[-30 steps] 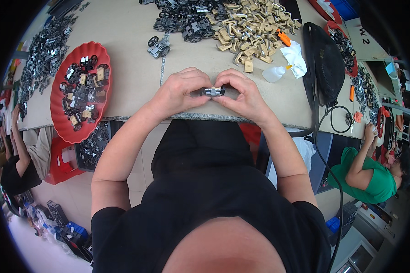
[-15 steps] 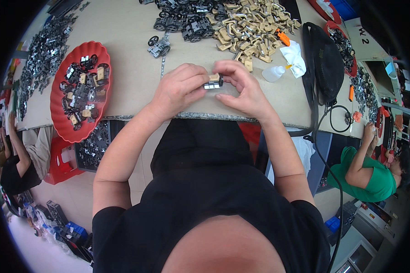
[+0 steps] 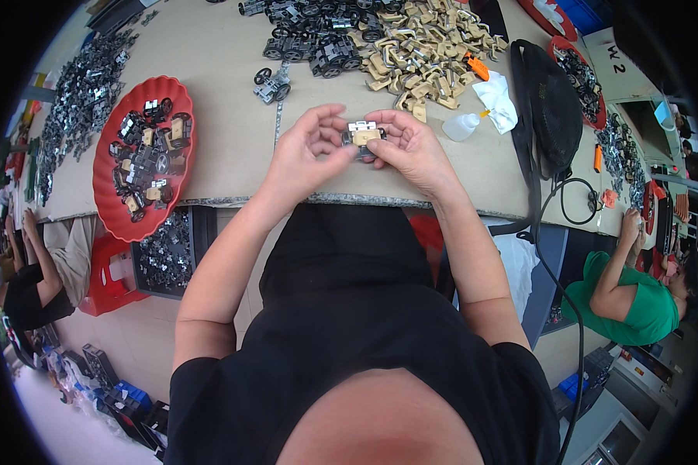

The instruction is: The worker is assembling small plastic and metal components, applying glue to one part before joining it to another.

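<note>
Above the table near its front edge, my right hand [image 3: 416,153] grips a small toy car [image 3: 366,137] with a tan body piece, a silver part and dark wheels. Its thumb presses the tan piece, while the fingers go behind. My left hand [image 3: 309,155] is at the car's left side, fingers apart and loosely curved; whether its thumb tip touches the car is hard to tell. Beyond the hands, a lone grey car chassis [image 3: 271,85] with black wheels stands on the table. A heap of tan pieces [image 3: 423,58] lies farther back, beside piled black-and-grey chassis [image 3: 318,39].
A red scalloped tray [image 3: 105,190] of toy cars sits at the left, with a heap of small grey parts [image 3: 81,85] beyond. On the right are a white squeeze bottle [image 3: 461,126], a tissue [image 3: 498,101] and a black bag [image 3: 552,108]. A co-worker in green [image 3: 628,302] sits far right.
The toy car has been turned so its tan piece faces up, now in my right hand. My left hand's fingers have loosened from it and spread.
</note>
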Demonstrator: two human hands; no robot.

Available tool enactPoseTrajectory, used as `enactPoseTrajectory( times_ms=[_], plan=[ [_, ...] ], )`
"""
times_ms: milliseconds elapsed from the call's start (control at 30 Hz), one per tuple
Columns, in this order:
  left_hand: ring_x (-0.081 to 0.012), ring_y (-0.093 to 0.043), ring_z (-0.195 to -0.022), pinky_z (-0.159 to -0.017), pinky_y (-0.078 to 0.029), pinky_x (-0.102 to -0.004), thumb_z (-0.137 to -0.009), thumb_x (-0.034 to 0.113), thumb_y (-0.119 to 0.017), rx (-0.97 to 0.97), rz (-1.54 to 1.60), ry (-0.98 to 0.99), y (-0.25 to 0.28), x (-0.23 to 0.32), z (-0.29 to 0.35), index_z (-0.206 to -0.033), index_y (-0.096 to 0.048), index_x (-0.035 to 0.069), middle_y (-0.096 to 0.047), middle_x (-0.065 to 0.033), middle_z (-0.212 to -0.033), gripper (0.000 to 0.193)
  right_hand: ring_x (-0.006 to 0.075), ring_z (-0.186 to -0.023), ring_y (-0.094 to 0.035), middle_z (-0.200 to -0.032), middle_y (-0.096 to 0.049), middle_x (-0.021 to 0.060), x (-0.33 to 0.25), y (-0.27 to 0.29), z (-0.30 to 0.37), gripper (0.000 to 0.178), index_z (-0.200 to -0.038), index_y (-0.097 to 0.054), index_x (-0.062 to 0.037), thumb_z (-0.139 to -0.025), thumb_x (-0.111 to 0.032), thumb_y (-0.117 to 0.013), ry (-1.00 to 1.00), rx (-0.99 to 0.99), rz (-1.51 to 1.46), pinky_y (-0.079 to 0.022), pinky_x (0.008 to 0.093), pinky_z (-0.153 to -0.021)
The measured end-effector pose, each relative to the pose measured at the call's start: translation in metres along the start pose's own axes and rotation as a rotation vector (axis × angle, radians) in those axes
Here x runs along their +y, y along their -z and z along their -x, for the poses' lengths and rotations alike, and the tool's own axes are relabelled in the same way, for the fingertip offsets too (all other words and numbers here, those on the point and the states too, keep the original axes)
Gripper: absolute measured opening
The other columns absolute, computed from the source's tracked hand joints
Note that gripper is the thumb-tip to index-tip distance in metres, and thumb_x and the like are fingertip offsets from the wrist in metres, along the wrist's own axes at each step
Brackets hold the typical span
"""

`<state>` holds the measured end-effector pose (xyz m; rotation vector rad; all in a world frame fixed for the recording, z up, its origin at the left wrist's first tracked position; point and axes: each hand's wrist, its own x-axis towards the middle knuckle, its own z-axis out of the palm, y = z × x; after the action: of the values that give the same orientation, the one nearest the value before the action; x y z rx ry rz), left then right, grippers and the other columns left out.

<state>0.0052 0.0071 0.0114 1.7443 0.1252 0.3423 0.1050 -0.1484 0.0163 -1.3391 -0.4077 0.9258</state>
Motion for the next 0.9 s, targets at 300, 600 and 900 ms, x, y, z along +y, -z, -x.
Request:
enactPoseTrajectory(
  times_ms=[300,600,900],
  plan=[
    [-0.0065,-0.055,-0.077,-0.068,-0.048,-0.0197,-0.077,0.000,-0.059,0.006,0.335,0.275,-0.014,0.001,-0.002,-0.108,-0.047,-0.004,-0.055,-0.0059,-0.092,0.033,0.0091,-0.078,-0.060,-0.099,-0.059,0.0082,0.004,-0.002,-0.002,0.036,-0.114,-0.047,0.0021,-0.080,0.001,-0.058,0.047,-0.014,0.036,-0.050,0.0206,-0.065],
    [-0.0052,-0.054,-0.078,-0.069,-0.048,-0.0186,-0.075,-0.005,-0.059,0.066,0.292,0.288,-0.018,0.002,-0.001,-0.106,-0.047,-0.003,-0.054,-0.0043,-0.090,0.033,0.0085,-0.081,-0.058,-0.096,-0.059,0.0073,0.010,-0.002,-0.004,0.038,-0.113,-0.047,0.0034,-0.076,0.003,-0.058,0.096,-0.003,0.053,-0.050,0.0215,-0.071],
    [-0.0066,-0.056,-0.081,-0.070,-0.048,-0.0175,-0.075,-0.007,-0.059,0.055,0.253,0.312,-0.017,0.002,-0.001,-0.106,-0.048,-0.005,-0.056,-0.0056,-0.090,0.034,0.0091,-0.084,-0.058,-0.094,-0.058,0.0071,0.010,-0.006,-0.004,0.038,-0.111,-0.048,0.0048,-0.074,0.004,-0.058,0.096,0.037,0.055,-0.049,0.0225,-0.076]
  ],
)
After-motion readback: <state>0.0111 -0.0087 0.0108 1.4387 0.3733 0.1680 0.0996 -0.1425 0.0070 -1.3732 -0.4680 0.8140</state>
